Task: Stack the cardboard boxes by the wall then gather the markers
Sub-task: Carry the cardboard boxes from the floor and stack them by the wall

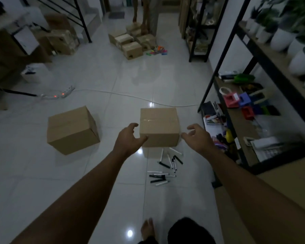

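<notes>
Off to the left of both hands, a second cardboard box (72, 130) is sitting skewed on the tiled floor (33, 173), well apart from the reach and waiting its turn. The left hand (129, 138) is hanging open, fingers spread and curled, thumb just meeting the near left corner of the box (159, 126) between the hands; it is gripping nothing yet. That taped box is lying squarely between the two palms, which is probably why the arms are coming in wide: each hand is lining up with one side wall for a two-sided squeeze. The right hand (197, 137) is likewise spread and empty, its fingertips just beside the box's right edge, not clearly touching. Below and between the wrists, the markers (165, 169) are lying scattered on the tiles, close against the box's near face, so lifting straight up looks wiser than dragging. Right of the right hand, a shelf (236, 138) is crowding the working space.
</notes>
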